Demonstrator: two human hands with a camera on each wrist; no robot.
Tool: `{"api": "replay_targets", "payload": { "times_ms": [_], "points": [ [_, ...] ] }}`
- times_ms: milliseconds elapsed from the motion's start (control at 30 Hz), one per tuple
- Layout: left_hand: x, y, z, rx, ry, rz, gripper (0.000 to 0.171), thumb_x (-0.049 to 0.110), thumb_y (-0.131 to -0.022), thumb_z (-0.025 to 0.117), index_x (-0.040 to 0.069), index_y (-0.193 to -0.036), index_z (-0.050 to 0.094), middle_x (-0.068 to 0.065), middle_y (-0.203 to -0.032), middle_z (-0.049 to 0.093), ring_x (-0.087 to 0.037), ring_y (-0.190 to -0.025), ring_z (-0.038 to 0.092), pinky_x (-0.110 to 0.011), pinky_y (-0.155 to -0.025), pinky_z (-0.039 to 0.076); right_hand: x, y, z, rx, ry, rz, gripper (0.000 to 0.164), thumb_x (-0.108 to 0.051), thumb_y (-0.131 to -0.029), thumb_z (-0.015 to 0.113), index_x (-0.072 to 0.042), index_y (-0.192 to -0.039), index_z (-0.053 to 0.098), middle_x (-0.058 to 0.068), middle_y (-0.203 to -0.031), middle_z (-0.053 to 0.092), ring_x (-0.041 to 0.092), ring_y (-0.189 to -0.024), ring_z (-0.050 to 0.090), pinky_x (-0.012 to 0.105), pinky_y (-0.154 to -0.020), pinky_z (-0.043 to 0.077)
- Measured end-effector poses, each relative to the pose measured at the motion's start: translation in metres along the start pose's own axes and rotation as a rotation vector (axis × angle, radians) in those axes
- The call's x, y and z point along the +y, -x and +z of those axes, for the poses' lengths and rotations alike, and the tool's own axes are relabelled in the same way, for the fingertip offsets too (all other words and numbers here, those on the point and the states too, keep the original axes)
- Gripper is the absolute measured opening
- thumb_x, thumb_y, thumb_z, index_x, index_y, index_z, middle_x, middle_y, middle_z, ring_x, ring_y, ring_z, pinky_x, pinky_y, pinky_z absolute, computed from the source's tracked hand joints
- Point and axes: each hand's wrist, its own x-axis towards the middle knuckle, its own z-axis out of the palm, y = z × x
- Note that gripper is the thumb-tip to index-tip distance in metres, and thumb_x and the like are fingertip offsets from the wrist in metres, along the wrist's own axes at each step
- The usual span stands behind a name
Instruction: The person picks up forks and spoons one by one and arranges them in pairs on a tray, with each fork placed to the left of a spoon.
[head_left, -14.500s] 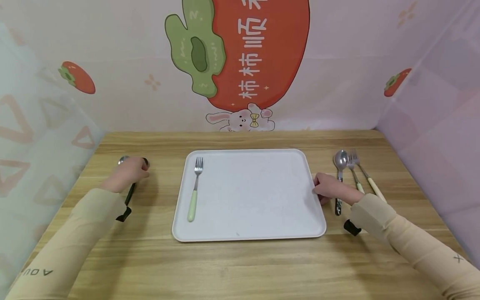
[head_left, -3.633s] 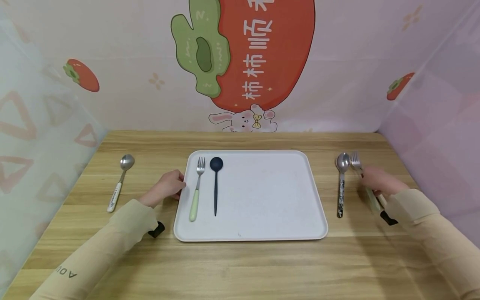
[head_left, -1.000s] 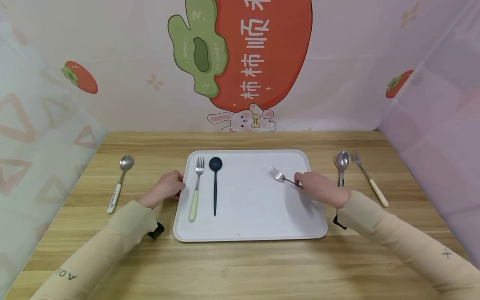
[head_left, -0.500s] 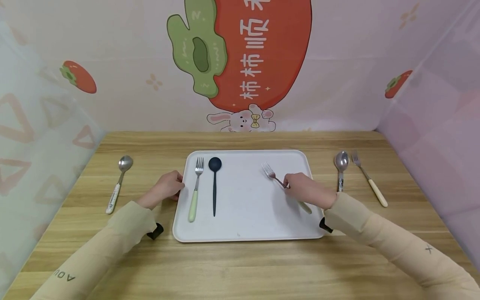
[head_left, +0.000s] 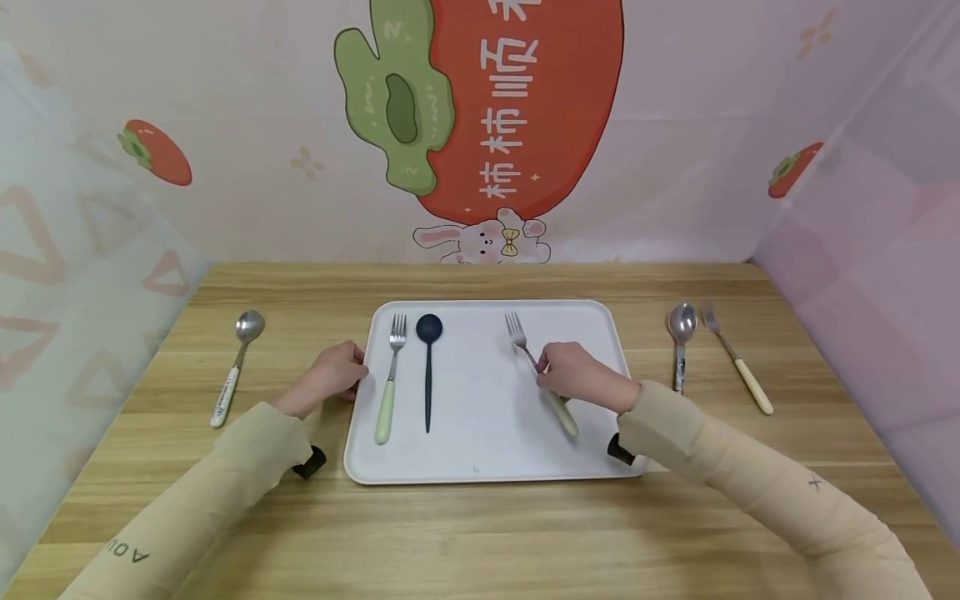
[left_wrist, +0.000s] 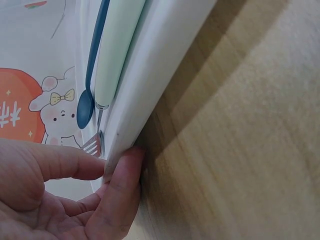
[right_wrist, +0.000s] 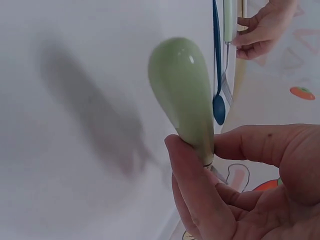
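Note:
My right hand [head_left: 573, 372] pinches a green-handled fork [head_left: 561, 412] near the top of its handle, over the right half of the white tray [head_left: 480, 454]. The fork's tines point to the back and slightly left; its shadow falls on the tray in the right wrist view. My left hand [head_left: 333, 372] pinches the tray's left rim [left_wrist: 131, 122] between thumb and fingers. On the tray's left side lie another green-handled fork [head_left: 386, 408] and, to its right, a dark spoon [head_left: 429, 329], side by side with heads to the back.
Left of the tray, a spoon with a white handle [head_left: 225, 396] lies on the wooden table [head_left: 450, 533]. To the right are a spoon with a patterned handle [head_left: 682, 325], partly behind my right forearm, and a cream-handled fork [head_left: 752, 386]. Printed cloth walls [head_left: 262, 200] enclose the back and sides.
The dark spoon came onto the tray earlier. My right hand took the green-handled fork from the right, carried it leftward over the tray and turned its tines toward the back. My left hand stays at the rim.

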Motion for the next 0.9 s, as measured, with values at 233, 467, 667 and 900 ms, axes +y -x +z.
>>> {"api": "replay_targets", "payload": {
  "times_ms": [233,467,667,900],
  "points": [
    [-0.002,-0.002,0.001,0.005,-0.005,-0.001,0.024,0.002,-0.087,0.043,-0.011,-0.107,0.043,-0.023,-0.098,0.053,-0.017,-0.065,0.056,-0.025,-0.053,0.053,-0.016,-0.01,0.003,-0.017,-0.057,0.014,0.014,-0.006,-0.083,0.055,0.002,-0.095,0.058,0.009,-0.086,0.057,0.015,-0.054,0.06,0.023,-0.054,0.05],
    [-0.003,-0.003,0.001,0.007,-0.001,0.0,0.024,0.002,-0.087,0.043,-0.011,-0.107,0.043,-0.023,-0.098,0.053,-0.017,-0.065,0.056,-0.025,-0.053,0.053,-0.029,-0.019,0.01,0.004,-0.159,0.039,0.015,-0.008,-0.084,0.057,0.001,-0.095,0.053,0.01,-0.086,0.055,0.015,-0.058,0.061,0.024,-0.055,0.052],
    [-0.003,-0.003,0.002,0.009,-0.001,-0.003,0.024,0.002,-0.087,0.043,-0.011,-0.107,0.043,-0.023,-0.098,0.053,-0.017,-0.065,0.056,-0.025,-0.053,0.053,-0.042,-0.026,0.019,0.015,-0.234,0.067,0.018,-0.01,-0.085,0.059,0.002,-0.097,0.054,0.011,-0.081,0.058,0.015,-0.059,0.062,0.025,-0.056,0.054],
    [-0.003,-0.005,0.002,0.011,-0.012,-0.009,0.023,0.002,-0.088,0.043,-0.01,-0.107,0.043,-0.023,-0.098,0.053,-0.017,-0.066,0.056,-0.025,-0.053,0.053,-0.056,-0.031,0.028,0.006,-0.291,0.078,0.018,-0.011,-0.085,0.06,0.003,-0.097,0.057,0.01,-0.077,0.06,0.014,-0.06,0.062,0.023,-0.056,0.054]
  ]
}}
